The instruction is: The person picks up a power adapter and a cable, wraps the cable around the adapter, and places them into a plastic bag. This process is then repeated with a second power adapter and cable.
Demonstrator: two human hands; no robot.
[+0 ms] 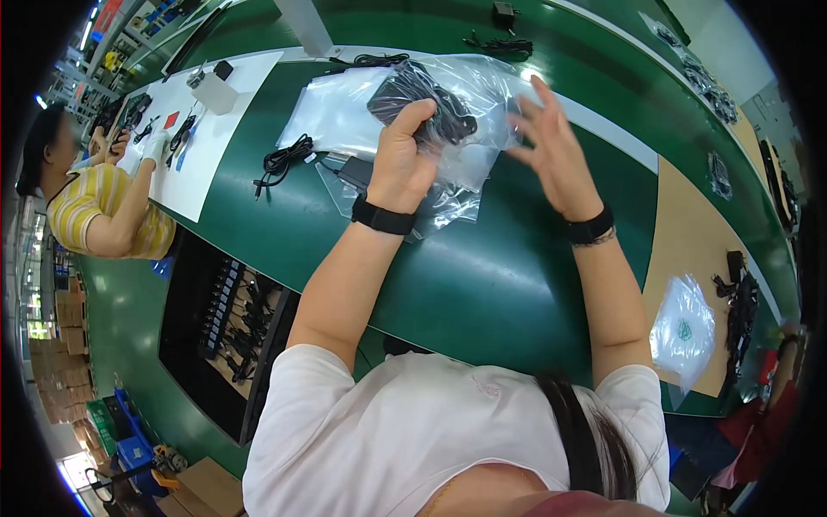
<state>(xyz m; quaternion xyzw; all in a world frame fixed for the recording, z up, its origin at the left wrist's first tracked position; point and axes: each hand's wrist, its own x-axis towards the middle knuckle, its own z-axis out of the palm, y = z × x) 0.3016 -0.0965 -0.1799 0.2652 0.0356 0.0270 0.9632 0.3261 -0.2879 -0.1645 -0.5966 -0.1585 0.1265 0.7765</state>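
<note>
Over the glossy green worktop point(508, 284), the left hand point(403, 164) gripped a clear, crinkled plastic bag point(495, 82) containing coiled black cable point(457, 127). Just beside the bag, the right hand point(556, 151) had its fingers spread.

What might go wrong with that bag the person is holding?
The left hand grips the clear bag with a black cabled item inside; with the right hand spread open, the shiny plastic might slip. The loose coiled cable nearby could snag on it. The flat clear bags could slide if bumped.
</note>
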